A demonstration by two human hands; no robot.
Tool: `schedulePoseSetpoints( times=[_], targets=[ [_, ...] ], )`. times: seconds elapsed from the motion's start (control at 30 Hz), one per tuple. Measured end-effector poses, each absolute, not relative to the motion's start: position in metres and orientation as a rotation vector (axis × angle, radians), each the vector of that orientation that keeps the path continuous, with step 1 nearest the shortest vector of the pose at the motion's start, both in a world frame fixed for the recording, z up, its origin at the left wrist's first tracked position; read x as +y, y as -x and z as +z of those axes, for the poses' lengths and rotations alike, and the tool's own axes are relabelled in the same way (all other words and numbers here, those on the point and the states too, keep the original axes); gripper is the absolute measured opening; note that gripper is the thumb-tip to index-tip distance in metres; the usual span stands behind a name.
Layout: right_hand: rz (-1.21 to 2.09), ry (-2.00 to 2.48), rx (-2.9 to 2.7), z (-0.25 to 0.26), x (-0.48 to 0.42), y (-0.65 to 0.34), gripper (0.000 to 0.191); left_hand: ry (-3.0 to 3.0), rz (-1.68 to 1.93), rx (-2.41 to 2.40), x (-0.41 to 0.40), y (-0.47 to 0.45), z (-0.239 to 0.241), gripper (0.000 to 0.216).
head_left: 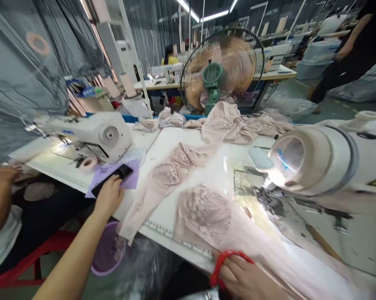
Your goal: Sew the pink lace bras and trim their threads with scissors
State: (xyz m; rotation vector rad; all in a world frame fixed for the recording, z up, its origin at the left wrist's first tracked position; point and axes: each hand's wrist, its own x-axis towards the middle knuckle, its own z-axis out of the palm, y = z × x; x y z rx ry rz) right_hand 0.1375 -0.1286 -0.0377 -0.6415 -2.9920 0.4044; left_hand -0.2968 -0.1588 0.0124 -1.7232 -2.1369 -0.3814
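Observation:
My left hand reaches out to the left, its fingers on the near side of a black mobile phone. The phone lies over a purple printed sheet. At the bottom, my right hand has red-handled scissors; the blades are not clearly visible. Just above that hand, a beige lace bra cup with fabric trailing right lies at the table's front edge. Another beige lace bra stretches across the white table between my hands.
A sewing machine stands at right, its lamp lit; another sewing machine is at left. Beige bras are heaped at the back before a large fan. A purple bin sits below. Another person's arm is at far left.

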Motion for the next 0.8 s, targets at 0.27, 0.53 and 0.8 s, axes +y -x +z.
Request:
schedulePoseSetpoints(
  times=[0.27, 0.53, 0.8],
  targets=[
    [0.207, 0.777, -3.089, 0.005, -0.146, -0.13, 0.019, 2.726, -0.711, -1.659, -0.2, 0.184, 0.004, 0.036],
    [0.15, 0.808, -3.206, 0.022, -0.148, -0.121, 0.021, 2.939, -0.354, -1.635, -0.171, 0.168, -0.004, 0.039],
    [0.24, 0.886, -3.262, 0.018, -0.149, -0.12, 0.025, 2.972, -0.367, -1.625, -0.167, 0.172, -0.004, 0.041]
  ],
)
